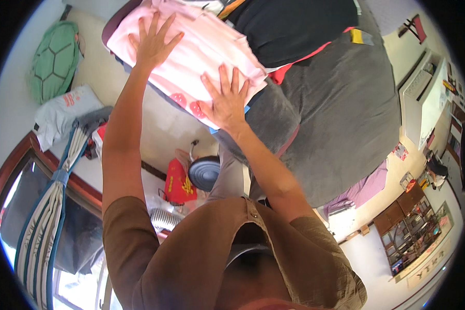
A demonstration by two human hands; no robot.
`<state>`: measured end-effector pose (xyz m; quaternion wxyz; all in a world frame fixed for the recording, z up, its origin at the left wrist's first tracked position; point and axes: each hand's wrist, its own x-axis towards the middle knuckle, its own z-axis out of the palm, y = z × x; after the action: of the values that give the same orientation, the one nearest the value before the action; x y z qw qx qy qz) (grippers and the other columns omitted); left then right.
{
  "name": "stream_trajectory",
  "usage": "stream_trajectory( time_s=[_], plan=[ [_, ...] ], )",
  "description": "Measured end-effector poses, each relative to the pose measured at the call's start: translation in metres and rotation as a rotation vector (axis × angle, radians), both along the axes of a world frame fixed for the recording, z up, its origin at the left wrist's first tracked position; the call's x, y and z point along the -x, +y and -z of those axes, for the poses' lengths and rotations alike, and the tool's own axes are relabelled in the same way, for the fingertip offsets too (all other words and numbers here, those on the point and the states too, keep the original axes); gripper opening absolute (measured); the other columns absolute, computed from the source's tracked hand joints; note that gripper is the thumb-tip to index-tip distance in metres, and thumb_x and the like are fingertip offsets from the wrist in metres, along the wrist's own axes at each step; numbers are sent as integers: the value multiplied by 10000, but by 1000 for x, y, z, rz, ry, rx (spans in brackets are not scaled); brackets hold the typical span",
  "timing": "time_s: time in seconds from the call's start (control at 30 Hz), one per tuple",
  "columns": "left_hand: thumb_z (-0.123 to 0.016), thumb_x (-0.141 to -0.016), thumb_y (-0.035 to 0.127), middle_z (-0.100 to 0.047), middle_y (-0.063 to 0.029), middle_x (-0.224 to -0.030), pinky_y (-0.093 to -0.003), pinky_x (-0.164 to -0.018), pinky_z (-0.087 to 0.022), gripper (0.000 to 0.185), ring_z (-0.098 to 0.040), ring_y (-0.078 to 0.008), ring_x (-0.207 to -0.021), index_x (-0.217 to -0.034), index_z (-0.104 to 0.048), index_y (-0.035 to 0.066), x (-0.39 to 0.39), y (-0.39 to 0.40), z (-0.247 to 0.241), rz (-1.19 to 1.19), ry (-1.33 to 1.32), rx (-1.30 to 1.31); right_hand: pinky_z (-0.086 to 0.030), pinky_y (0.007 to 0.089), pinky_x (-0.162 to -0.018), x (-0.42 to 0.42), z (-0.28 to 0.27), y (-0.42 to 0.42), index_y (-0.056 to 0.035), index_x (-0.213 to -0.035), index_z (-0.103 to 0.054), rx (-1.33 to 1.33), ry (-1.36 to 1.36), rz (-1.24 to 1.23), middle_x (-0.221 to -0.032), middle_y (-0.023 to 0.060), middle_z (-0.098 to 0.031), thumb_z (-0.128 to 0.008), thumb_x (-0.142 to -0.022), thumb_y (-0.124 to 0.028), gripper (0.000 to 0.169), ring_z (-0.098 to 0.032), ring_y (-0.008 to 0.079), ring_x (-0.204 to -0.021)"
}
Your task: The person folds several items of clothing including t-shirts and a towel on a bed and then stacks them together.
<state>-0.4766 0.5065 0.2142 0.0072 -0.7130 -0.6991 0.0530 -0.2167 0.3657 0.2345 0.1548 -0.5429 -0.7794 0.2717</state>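
A pale pink cloth (193, 50), perhaps a garment, lies spread out at the top of the view. Red strawberry-like prints show near its lower corner. My left hand (154, 44) rests flat on its far left part, fingers spread. Closer to me, my right hand (228, 99) presses palm down near the corner with the prints, its fingers also apart. Neither hand grips anything. Beneath the cloth's near edge, small bits of blue material stick out. Just right of the pink cloth lies a black garment (294, 31) with red edging.
A dark grey plush cover (345, 104) spreads to the right under the clothes. Below the pink cloth are a red bag (180, 181) and a round dark stool seat (204, 173). At left stand a tied curtain (48, 205), a white plastic package (66, 114) and a green turtle-shell cushion (55, 61).
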Motion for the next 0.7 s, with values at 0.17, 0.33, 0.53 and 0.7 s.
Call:
stream_trajectory(
  time_s=[0.17, 0.33, 0.53, 0.7],
  plan=[
    [-404, -944, 681, -216, -101, -1635, -659, -1159, -88, 704, -114, -433, -1492, -1533, -343, 301, 30, -15, 20, 106, 104, -68, -236, 629, -1133, -69, -27, -66, -258, -1521, -371, 174, -75, -37, -1624, 159, -185, -654, -854, -431, 745, -220, 394, -1474],
    [-482, -973, 552, -321, -228, -1567, -700, -1106, -196, 647, -264, -451, -1449, -1532, -366, 248, -130, -101, -45, -60, -254, -213, -411, 516, -1053, -214, -44, -157, -151, -1329, -614, 835, -180, -37, -1310, 192, -596, -588, -847, -244, 492, -548, 351, -1243],
    [-624, -869, 148, -503, -265, -1409, -427, -1127, -333, 570, -469, -388, -1321, -1380, -477, -56, -311, -331, -57, -263, -717, -12, -512, 441, -937, -404, -19, -348, -72, -1176, -690, 692, 77, 493, -1065, 192, -703, -599, -801, -195, 405, -655, 371, -1021],
    [-648, -861, 68, -710, -91, -1029, -307, -872, -502, 245, -653, -187, -951, -1093, -683, -4, -481, -524, -35, -183, -937, 708, -519, 432, -930, -545, -38, -470, -72, -1115, -713, 635, 179, 882, -1047, 185, -710, -625, -795, -213, 360, -668, 358, -1000]
  ],
)
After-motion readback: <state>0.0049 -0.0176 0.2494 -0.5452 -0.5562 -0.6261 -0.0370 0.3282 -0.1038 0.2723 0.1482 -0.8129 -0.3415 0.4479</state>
